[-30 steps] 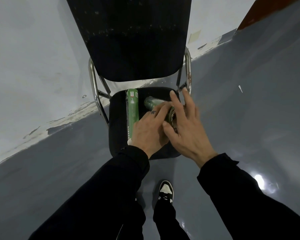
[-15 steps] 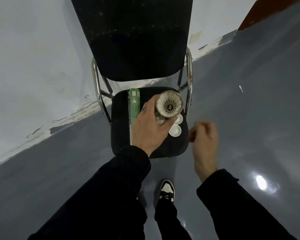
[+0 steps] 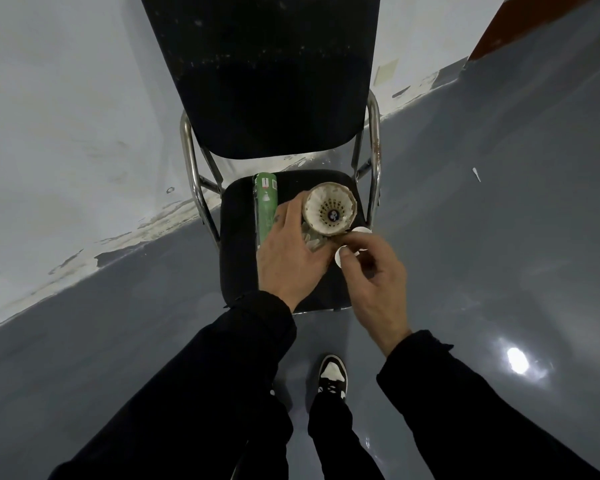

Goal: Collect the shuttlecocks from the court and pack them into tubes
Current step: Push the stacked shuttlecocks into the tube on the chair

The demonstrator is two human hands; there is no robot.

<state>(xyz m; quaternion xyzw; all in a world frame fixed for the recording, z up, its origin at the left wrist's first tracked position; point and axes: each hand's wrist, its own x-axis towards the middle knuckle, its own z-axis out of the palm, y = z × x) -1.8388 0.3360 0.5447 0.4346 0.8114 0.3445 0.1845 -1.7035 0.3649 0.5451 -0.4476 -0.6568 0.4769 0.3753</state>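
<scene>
Right hand (image 3: 373,271) hides most of 1 white cap (image 3: 340,258).

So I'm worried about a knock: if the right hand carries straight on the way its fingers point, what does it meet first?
Probably the white cap at the right hand's fingertips, on the chair seat; just beyond is the shuttlecock stack held by the left hand. Depth is unclear.

You're looking at a dim, wide-angle view: edges bend strongly, a lamp glares off the glossy floor (image 3: 516,360), and the chair (image 3: 257,81) is almost featureless black.
</scene>
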